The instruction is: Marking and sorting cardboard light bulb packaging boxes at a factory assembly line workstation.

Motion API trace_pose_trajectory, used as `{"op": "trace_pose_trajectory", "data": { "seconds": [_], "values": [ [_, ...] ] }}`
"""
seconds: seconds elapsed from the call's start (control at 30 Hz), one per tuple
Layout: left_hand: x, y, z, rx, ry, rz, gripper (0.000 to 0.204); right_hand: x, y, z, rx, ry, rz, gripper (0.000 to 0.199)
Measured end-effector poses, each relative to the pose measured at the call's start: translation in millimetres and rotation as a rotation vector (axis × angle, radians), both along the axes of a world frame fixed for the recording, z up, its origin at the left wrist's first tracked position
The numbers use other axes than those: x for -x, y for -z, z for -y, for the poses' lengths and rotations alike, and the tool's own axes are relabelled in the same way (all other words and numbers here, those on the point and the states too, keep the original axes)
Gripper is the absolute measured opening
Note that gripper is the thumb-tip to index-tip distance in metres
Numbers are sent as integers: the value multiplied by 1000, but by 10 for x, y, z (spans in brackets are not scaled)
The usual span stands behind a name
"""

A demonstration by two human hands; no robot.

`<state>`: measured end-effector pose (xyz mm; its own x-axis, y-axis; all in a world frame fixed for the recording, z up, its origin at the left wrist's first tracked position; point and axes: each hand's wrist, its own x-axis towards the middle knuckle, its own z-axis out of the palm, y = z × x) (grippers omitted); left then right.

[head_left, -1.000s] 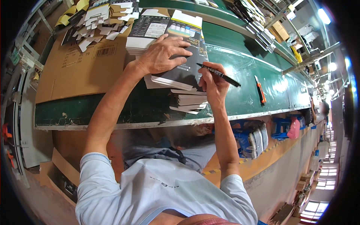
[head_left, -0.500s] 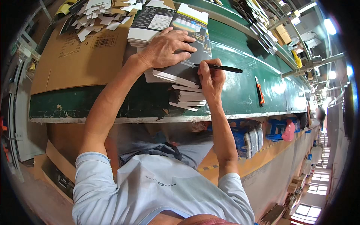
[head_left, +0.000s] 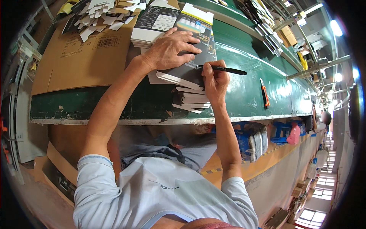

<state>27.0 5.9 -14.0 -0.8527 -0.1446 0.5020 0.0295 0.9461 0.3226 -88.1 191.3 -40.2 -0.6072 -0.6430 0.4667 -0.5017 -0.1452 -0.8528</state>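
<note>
A stack of flat, printed cartons (head_left: 190, 21), black with a yellow band and white flaps, lies on the green worktable. My left hand (head_left: 173, 49) rests flat on the top carton, fingers spread. My right hand (head_left: 216, 81) grips a black marker pen (head_left: 233, 70), its tip at the dark face of the top carton beside my left fingertips. More folded cartons (head_left: 190, 100) stick out below the stack, close to the table's near edge.
A brown corrugated sheet (head_left: 76, 72) lies to the left, with a heap of cut cartons (head_left: 103, 13) behind it. An orange utility knife (head_left: 264, 93) lies on the green table (head_left: 244, 89) to the right. Another carton pile (head_left: 267, 34) sits across at the far right.
Almost nothing differs. The whole view has shifted very slightly; both hands and the pen stay in the same places on the carton.
</note>
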Motion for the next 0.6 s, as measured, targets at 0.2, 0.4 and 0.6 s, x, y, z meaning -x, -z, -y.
{"op": "trace_pose_trajectory", "data": {
  "seconds": [0.2, 0.4, 0.6],
  "values": [
    [4, -1, -2, -16, 6, -2, 25, 0, 22, -6, -5, 36, 2, 19],
    [0, 10, -6, -20, 5, -14, 24, -2, 32, -3, 10, 27, 19, 20],
    [2, 2, -2, -31, 12, -2, 25, -34, 32, -45, 76, -35, 55, 18]
  ]
}}
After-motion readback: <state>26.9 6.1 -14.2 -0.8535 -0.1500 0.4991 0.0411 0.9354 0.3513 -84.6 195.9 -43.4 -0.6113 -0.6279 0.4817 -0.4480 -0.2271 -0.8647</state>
